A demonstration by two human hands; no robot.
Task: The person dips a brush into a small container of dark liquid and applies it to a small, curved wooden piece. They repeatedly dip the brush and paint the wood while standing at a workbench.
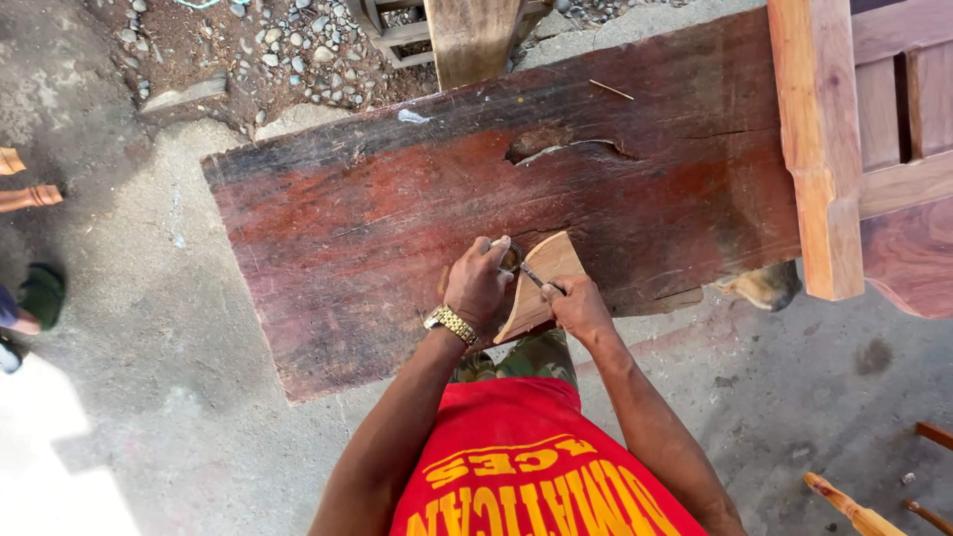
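Your red shirt (536, 476) with yellow print fills the bottom of the view, and both forearms reach up from it toward 12 o'clock. Your left hand (476, 283), a gold watch (452, 324) at its wrist, is curled shut around a small round tin (509, 256) resting on the worktop (347, 228), a dark, red-stained plank. Just beside it at 3 o'clock, your right hand (578, 306) is pinched on a thin dark tool (534, 276) whose tip points toward the tin. Under that hand lies a pale, curved wooden piece (546, 266), flat on the plank near its front edge. At 2 o'clock, a light wooden frame (819, 149) overlaps the plank's end. Concrete floor (149, 397) spreads around it.
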